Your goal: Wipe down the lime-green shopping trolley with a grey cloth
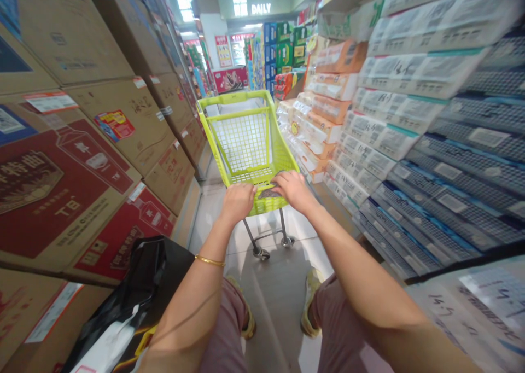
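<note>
L hand (240, 202) & R hand (293, 190) curled over near edge of green cart (238, 97), grey item (270, 192) betw. Cart prob light, stiff, rolls easy; best hold: near edge, hands apart.

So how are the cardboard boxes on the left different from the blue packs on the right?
The cardboard boxes are brown, some with big red printed parts, but the blue packs have a checked pattern. Each box looks tall and chunky, while each pack looks flat and thin. Both are stacked in piles beside the aisle.
</note>
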`<state>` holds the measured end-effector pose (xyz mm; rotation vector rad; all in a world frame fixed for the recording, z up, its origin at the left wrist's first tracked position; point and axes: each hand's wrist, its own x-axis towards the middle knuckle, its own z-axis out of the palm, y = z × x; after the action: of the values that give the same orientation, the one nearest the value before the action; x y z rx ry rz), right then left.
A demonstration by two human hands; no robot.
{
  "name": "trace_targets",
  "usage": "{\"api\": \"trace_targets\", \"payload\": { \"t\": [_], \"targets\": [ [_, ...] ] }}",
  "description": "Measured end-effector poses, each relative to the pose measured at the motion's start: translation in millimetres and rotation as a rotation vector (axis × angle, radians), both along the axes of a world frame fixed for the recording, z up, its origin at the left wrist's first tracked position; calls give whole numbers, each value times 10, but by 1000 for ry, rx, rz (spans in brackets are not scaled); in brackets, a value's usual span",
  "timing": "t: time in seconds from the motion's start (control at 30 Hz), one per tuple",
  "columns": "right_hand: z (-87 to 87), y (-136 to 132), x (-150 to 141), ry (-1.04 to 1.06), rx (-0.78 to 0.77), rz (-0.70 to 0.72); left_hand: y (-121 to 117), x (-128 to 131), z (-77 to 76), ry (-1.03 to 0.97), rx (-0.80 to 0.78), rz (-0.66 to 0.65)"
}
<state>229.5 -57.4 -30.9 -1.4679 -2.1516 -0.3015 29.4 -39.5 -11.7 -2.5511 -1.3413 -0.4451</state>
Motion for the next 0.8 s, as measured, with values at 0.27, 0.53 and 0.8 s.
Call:
{"api": "trace_targets", "payload": {
  "t": [0.27,0.53,0.8],
  "targets": [
    [17,-4,68,10,-8,-99,15,19,-48,-11,26,41],
    [-50,-41,-563,-29,13,-34,-4,12,-39,-3,32,50],
    [6,-35,-265,-44,-2,82,11,-33,-39,-15,6,12]
  ]
}}
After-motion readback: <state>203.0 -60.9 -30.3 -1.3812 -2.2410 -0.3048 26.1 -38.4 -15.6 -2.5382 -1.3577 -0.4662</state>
